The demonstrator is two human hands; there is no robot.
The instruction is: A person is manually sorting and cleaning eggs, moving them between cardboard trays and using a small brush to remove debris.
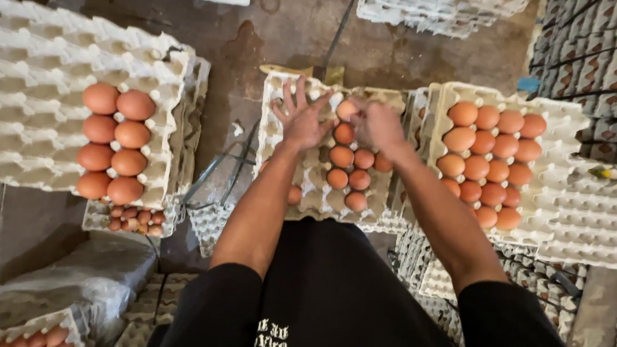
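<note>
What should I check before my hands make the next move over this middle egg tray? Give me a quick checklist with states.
1. Left hand free: ok, fingers spread, nothing held.
2. Right hand grip on an egg: cannot tell, fingers curl at it.
3. Empty cups in the middle tray: ok, left columns bare.
4. Eggs already set sit in their cups: ok.
5. Cracked shells: cannot tell.
6. Right tray clear of the forearm: ok.

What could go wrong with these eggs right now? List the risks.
The right hand grips an egg over the middle tray; a slip could crack those below. The left hand hovers with spread fingers and could knock the filled row. The left tray stack looks skewed and might shift.
</note>
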